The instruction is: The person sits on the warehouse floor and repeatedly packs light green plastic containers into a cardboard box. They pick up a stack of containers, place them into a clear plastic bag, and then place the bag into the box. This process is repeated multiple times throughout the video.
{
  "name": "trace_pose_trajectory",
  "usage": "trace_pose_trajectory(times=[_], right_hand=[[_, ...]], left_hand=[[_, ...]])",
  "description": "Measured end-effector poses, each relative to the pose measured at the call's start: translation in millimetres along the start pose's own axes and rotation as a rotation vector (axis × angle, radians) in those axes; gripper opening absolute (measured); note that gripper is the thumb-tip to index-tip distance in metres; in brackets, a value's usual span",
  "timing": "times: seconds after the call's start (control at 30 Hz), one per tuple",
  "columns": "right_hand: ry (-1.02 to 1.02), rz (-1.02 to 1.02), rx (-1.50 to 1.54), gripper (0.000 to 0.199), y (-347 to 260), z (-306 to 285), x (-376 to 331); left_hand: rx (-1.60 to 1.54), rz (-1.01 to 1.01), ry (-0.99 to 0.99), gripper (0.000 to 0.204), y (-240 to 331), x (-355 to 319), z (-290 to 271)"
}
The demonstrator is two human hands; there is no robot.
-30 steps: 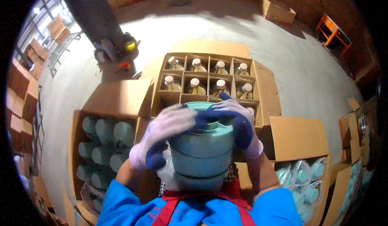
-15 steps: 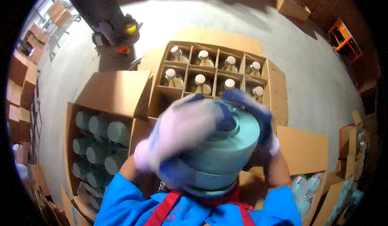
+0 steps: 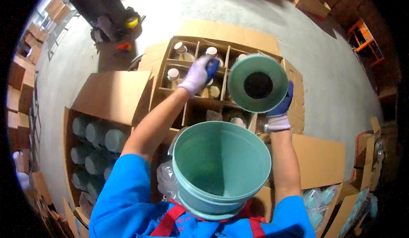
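Observation:
My right hand [image 3: 283,103], in a white and blue glove, is closed on the edge of a round green lid [image 3: 238,84] with a dark round centre. It holds the lid above the right part of a divided cardboard carton [image 3: 155,97]. My left hand [image 3: 199,74], gloved too, reaches over that carton, fingers partly curled and apart beside a pale-capped clear bottle [image 3: 211,51]. Another bottle [image 3: 210,92] sits just below this hand. In front of my body stands an open green bucket [image 3: 221,157], its inside showing. The lid hides part of the carton's right side.
On the left, an open carton [image 3: 67,153] holds several green cylinders [image 3: 97,161]. Clear plastic wrap [image 3: 168,180] lies beside the bucket. An open carton at right has green, plastic-wrapped pieces [image 3: 315,199]. A dark pillar [image 3: 87,1] and an orange frame [image 3: 362,35] stand farther off.
The lid has come off the bucket, moving forward and right in my right hand, and the bucket's inside now shows. My left hand has left the bucket and moved forward over the bottles.

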State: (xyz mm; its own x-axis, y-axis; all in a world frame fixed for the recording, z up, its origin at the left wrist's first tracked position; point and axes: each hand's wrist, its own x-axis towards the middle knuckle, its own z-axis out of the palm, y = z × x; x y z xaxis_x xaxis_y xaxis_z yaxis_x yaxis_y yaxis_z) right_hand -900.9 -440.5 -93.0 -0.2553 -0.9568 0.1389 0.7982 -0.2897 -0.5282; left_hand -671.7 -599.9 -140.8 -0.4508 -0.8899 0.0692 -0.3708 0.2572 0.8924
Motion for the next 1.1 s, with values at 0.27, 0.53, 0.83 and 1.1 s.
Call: trace_pose_trajectory(times=[0.27, 0.53, 0.83, 1.1], right_hand=[[0.431, -0.414, -1.349, 0.036, -9, -49, -69], [-0.306, -0.423, -1.215, 0.065, -4, 134, -61], [-0.402, -0.183, -1.098, 0.067, -5, 183, -193], [-0.216, -0.223, -1.001, 0.056, -7, 77, -130]], left_hand=[[0.818, 0.440, -0.088, 0.054, 40, -28, -23], [0.870, 1.271, -0.039, 0.049, 274, -207, -119], [-0.260, 0.495, -0.485, 0.053, 238, -183, -161], [0.386, 0.510, -0.971, 0.065, 259, -189, -106]])
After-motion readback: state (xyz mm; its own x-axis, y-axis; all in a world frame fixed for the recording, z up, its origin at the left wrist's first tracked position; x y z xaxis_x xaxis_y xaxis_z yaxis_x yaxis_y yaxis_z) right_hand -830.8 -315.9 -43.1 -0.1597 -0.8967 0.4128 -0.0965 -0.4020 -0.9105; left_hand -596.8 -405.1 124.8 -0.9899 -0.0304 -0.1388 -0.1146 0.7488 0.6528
